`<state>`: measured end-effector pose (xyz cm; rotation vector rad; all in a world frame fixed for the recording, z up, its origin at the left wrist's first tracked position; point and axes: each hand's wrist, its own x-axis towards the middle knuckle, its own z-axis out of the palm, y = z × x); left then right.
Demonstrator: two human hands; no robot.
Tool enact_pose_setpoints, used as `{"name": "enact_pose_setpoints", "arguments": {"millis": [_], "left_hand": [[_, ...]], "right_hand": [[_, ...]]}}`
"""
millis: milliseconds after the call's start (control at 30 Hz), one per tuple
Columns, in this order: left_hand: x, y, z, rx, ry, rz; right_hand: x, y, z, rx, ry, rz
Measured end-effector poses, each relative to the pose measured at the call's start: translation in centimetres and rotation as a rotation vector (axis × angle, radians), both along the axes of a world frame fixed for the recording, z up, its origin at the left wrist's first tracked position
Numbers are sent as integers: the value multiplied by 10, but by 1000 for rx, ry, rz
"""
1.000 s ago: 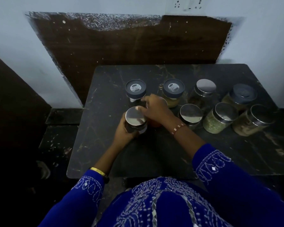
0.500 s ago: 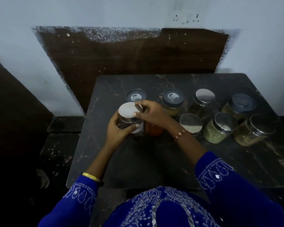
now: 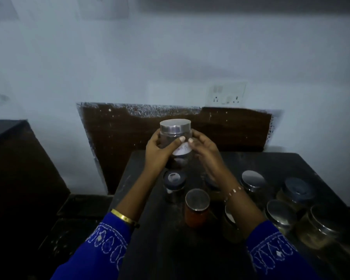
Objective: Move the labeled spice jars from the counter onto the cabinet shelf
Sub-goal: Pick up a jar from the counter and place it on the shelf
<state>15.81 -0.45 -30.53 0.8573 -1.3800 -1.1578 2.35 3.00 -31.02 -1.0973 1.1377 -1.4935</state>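
Both hands hold one dark jar with a steel lid upright in the air above the worktop; left hand wraps its left side, right hand its right, thumbs by the white label. Below it on the worktop stand a red jar and other jars

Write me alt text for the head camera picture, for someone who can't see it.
Both hands, the left hand and the right hand, hold a dark jar with a metal lid and a white label up above a dark counter. Other lidded jars stand on the counter below, among them one with red contents. A pale wall with a socket plate is behind.
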Motion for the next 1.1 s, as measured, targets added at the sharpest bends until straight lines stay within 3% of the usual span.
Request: {"name": "enact_pose_setpoints", "arguments": {"millis": [233,600,900,1100], "left_hand": [[-14,-12,35,67,81,-87],[-10,-18,51,60,130,-156],[-15,-31,48,170,210,-212],[-30,-28,70,129,214,-175]], "right_hand": [[-4,3,39,-153,88,-91],[10,4,51,-195,76,-185],[25,5,46,-259,316,-309],[-2,2,60,-304,160,-264]]}}
